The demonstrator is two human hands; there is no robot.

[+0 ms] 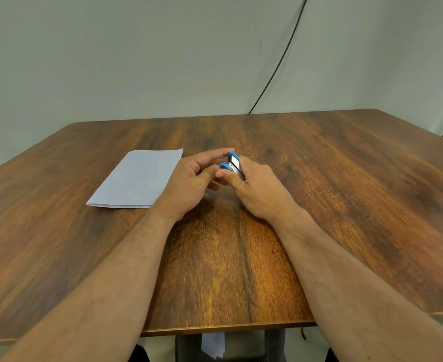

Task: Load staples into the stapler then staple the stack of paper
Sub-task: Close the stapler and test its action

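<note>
- Brown wooden table (pixel 241 270) with strong dark grain, set against a pale wall (pixel 136 61); black cable (pixel 280 61) running down the wall to the table's far edge.
- Stack of paper (pixel 136 178) flat on the table, left of centre, its near right corner just beside the left wrist, apart from both hands' fingers.
- Blue stapler (pixel 233 165) held up above the middle of the table, between the two hands, tilted with its blue end toward the left hand; silver metal strip showing between two blue parts that stand slightly parted at that end.
- Right hand (pixel 257 192) wrapped round the stapler's rear, thumb pressed along the near side, remaining fingers hidden behind the body; a firm, closed hold on the stapler.
- Left hand (pixel 189 184) at the stapler's blue end, forefinger stretched over the top and touching the upper blue tip, thumb meeting the lower blue tip; a narrow pinch at that end, other fingers curled loosely underneath.
- Both forearms bare, reaching in from the near edge, wrists close above the wood.
- Staples themselves too small to make out.
- Scrap of white paper (pixel 213 344) visible below the table's near edge.
</note>
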